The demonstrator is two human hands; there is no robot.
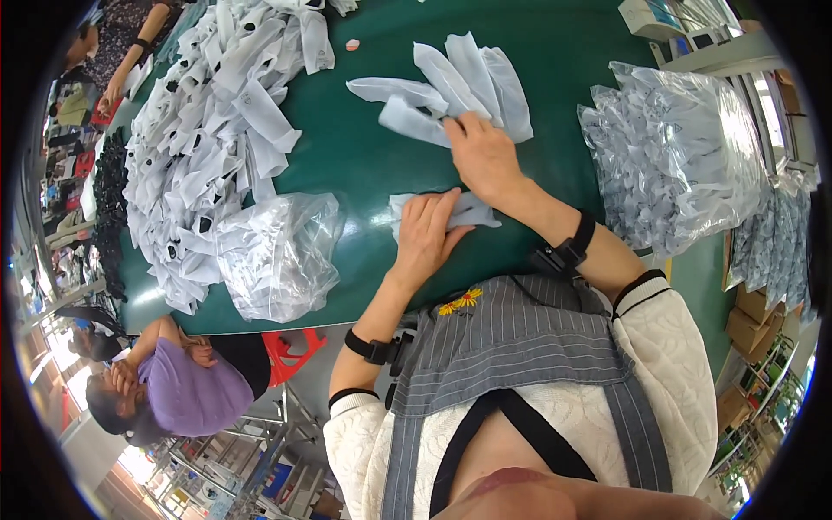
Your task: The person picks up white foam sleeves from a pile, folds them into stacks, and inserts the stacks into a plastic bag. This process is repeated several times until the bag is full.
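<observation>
pouches [451, 82] touch the right hand [488, 160], the left hand [425, 229] covers another pouch [477, 212], and whether either clamps, i cannot tell.

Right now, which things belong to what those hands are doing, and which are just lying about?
Part of the work:
- pale packet under the left hand
- fanned pale packets, touched by the right hand
- probably the big pale pile and the stuffed clear bag

Seemingly just lying about:
- small orange-and-white scrap
- cardboard boxes
</observation>
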